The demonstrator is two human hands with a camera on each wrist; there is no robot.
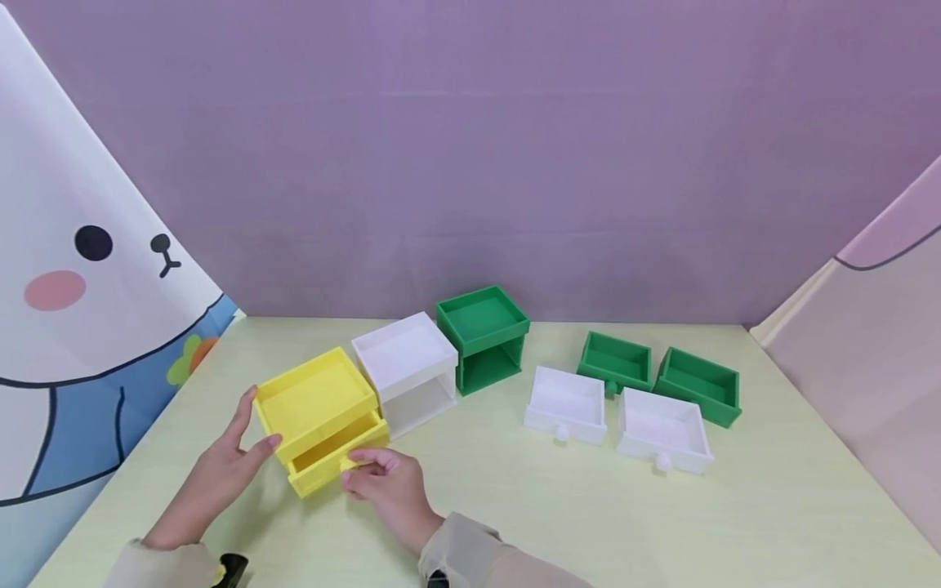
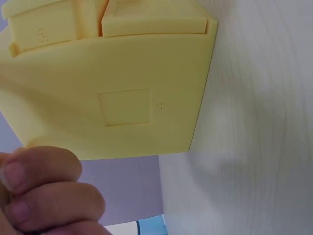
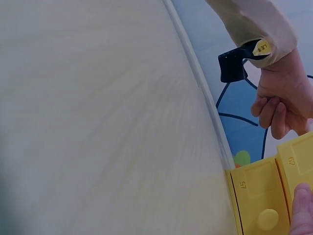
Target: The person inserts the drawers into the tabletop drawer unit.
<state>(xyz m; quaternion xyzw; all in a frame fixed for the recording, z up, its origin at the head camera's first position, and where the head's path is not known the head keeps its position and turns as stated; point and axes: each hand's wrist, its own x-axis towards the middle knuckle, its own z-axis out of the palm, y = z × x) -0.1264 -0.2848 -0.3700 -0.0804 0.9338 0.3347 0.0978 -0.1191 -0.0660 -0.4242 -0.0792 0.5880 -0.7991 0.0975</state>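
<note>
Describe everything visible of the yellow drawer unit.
The yellow drawer unit, seemingly plastic, stands upright on the table beside the white unit. Beneath its shallow rimmed top, the round-knobbed lower drawer looks shut; the upper drawer is partly open. The left hand grips the unit's side; the right hand pinches the upper knob.

1. Left hand [image 1: 229,467]: lower left, thumb and index finger stretched apart, other fingers curled.
2. Right hand [image 1: 393,492]: lower centre, thumb and forefinger drawn into a pinch.
3. Arms [image 1: 507,565]: both enter from the bottom edge, beige sleeves [image 1: 162,565] ending near the wrists [image 1: 176,521].
</note>
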